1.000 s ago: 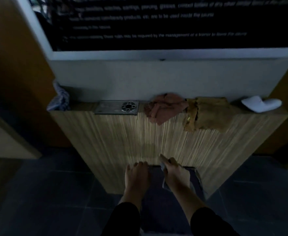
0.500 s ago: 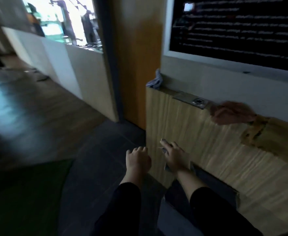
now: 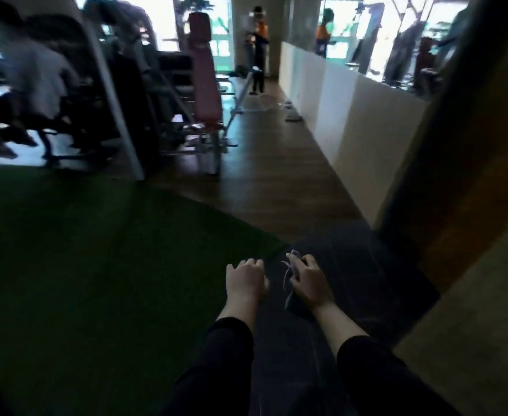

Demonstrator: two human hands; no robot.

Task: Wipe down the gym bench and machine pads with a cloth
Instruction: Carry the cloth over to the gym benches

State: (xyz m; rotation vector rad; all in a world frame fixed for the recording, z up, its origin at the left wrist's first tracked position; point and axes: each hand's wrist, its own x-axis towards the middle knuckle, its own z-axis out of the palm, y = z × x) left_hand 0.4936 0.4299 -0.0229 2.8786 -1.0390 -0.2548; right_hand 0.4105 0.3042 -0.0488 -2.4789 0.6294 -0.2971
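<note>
Both forearms in black sleeves reach out ahead of me. Right hand [image 3: 308,282]: fingers curled over a dark cloth [image 3: 294,302], grip closed on it; the cloth bunches under the palm and hangs toward the wrist, with a pale frayed thread [image 3: 287,270] trailing off the fingertip end. Left hand [image 3: 245,279]: just beside the right grip, to its left, not touching it; fingers bent downward in a loose curl, nothing in them that I can see.

Under both hands, dark tiled floor [image 3: 351,265]. Left of the grip, a broad patch of green turf [image 3: 81,250]. Right of the grip, a wood-faced wall corner [image 3: 456,190] rises close by.

Beyond the grip, brown wood flooring [image 3: 276,181] runs forward as an aisle. Along its right side, a low white partition [image 3: 345,115] with bright windows above it.

Ahead and left of the grip, well apart from it: a gym bench [image 3: 206,82] with a reddish pad set steeply upright on a pale metal frame. Further left of that, dark machines [image 3: 120,85], blurred, with a seated person [image 3: 36,82] in a light top.

Farthest out, at the aisle's end, a standing person [image 3: 258,49] in an orange top; another orange figure [image 3: 323,34] shows past the partition. Details there too blurred to read.
</note>
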